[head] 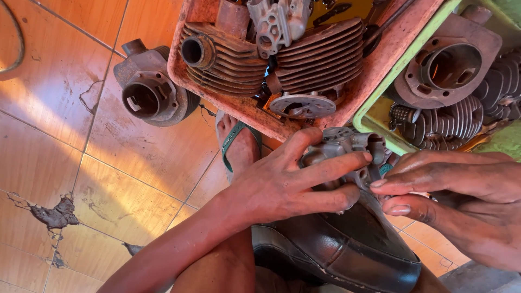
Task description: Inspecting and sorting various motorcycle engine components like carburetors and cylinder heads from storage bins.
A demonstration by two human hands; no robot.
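Gripping a grey carburettor (347, 149), both hands (282, 184) (461, 190) near a pink crate (391, 49).

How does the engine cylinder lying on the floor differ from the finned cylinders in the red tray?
The cylinder on the floor lies alone on orange tiles with its round bore facing the camera; the cylinders in the red tray lie side by side, showing mostly their fins. The floor one's fins are mostly hidden. All look dirty, grey-brown metal.

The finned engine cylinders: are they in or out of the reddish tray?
Mostly in: two finned cylinders lie inside the reddish tray. One loose cylinder sits outside it on the tiled floor.
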